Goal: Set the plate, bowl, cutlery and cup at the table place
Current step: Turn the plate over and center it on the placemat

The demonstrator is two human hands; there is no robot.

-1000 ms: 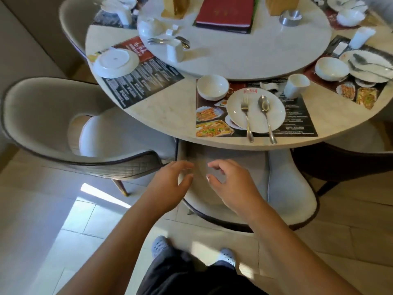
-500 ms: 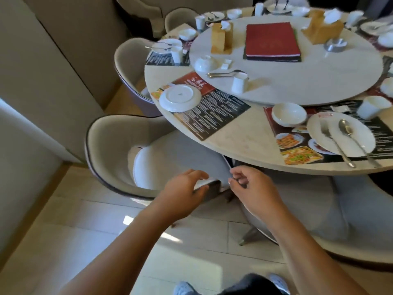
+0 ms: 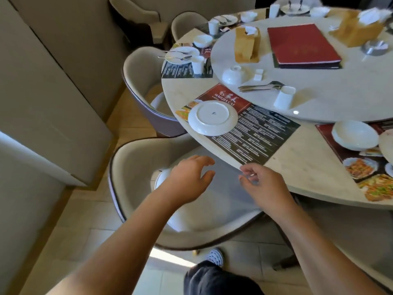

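after turning from 1 finished setting to the next place, left hand (image 3: pixel 189 177) and right hand (image 3: pixel 265 184) hover empty, fingers loose — the plate (image 3: pixel 212 118) lies face-down near the tabletop (image 3: pixel 297 162) edge, not yet set.

This was a restaurant dining room: a large round marble tabletop (image 3: pixel 302 165) carried a raised turntable (image 3: pixel 340 96) with a red menu folder (image 3: pixel 302 44) on it. Printed menu placemats (image 3: pixel 257 135) with dish photos marked the seats, several laid with white plates (image 3: pixel 212 117) and cups (image 3: pixel 197 64). Matching padded chairs (image 3: pixel 127 173) stood around it.
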